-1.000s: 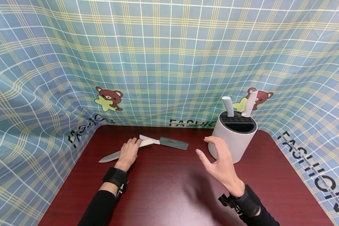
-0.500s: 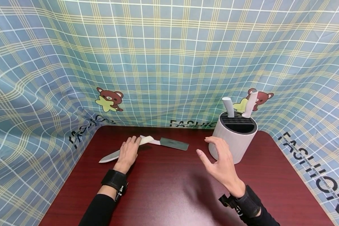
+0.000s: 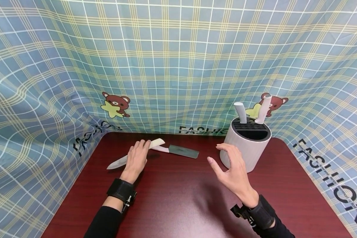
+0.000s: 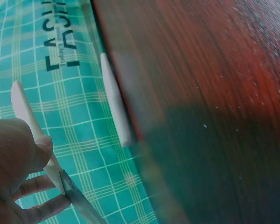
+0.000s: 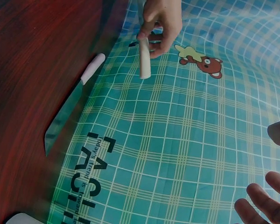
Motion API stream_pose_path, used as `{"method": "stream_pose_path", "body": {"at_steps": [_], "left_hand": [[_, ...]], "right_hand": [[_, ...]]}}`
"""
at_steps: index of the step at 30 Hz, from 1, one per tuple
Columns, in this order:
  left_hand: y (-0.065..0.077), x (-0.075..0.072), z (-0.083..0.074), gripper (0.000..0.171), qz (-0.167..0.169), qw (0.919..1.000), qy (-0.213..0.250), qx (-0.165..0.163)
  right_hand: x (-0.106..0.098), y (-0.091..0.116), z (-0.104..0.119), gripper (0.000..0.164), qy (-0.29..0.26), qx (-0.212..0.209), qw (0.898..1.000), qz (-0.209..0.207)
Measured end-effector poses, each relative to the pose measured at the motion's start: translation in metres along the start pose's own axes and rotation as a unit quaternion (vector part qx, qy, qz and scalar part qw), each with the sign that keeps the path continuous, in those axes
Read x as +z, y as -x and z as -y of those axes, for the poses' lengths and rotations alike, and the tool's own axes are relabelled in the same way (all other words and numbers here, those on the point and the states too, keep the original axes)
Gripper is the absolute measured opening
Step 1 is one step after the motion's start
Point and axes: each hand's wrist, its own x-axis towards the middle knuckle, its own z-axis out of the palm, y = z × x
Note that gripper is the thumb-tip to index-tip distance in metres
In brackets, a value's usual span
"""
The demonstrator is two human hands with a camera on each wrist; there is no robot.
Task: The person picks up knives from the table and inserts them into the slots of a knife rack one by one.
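My left hand (image 3: pixel 137 160) pinches a kitchen knife by its cream handle (image 3: pixel 157 143). The knife's pointed blade (image 3: pixel 117 163) sticks out to the left, just over the table. In the left wrist view, thumb and fingers close on the handle (image 4: pixel 22 100) near the blade. Behind it on the table lies a cleaver (image 3: pixel 183 151) with a broad dark blade; the held handle partly covers its pale handle. My right hand (image 3: pixel 233 172) hovers with fingers spread, holding nothing, in front of a white ribbed knife block (image 3: pixel 253 153).
Two pale-handled knives (image 3: pixel 241 112) stand upright in the block's black slotted top, which has a wide opening at the front. A dark red table (image 3: pixel 172 195) bears everything. Checked cloth (image 3: pixel 178 72) hangs behind it and along both sides.
My left hand has raised the kitchen knife and shifted it slightly right; its handle now stands higher over the cleaver's handle. The right hand has stayed in place.
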Motion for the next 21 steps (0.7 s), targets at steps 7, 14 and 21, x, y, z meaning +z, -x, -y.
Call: {"method": "stream_pose_path", "body": {"at_steps": [7, 14, 21], "left_hand": [[-0.001, -0.008, -0.006, 0.056, -0.020, 0.9998, 0.008, -0.005], [-0.001, -0.013, -0.010, 0.056, -0.031, 0.9994, 0.012, -0.004], [-0.001, -0.020, -0.013, 0.057, -0.043, 0.9990, 0.011, -0.008]], "right_hand": [[0.000, 0.000, -0.001, 0.048, 0.001, -0.001, 1.000, -0.001], [0.002, 0.000, 0.000, 0.048, -0.003, -0.003, 1.000, -0.002], [0.002, -0.001, 0.000, 0.047, 0.001, 0.000, 1.000, 0.001]]}}
